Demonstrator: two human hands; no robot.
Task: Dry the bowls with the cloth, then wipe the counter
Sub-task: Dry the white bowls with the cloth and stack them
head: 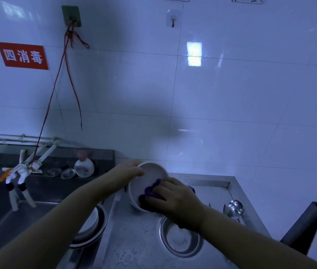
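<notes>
The left hand grips the far rim of a white bowl, tilting it up on its edge above the wet steel table. The right hand presses a bunched purple cloth against the bowl's inner wall, fingers curled over the fabric. Below the right wrist, a shallow steel dish sits on the table. A stack of bowls rests in the sink under the left forearm. Two metal ladles, possibly spoons in this dim light, lie near the table's right edge. A white bottle stands behind the sink.
</notes>
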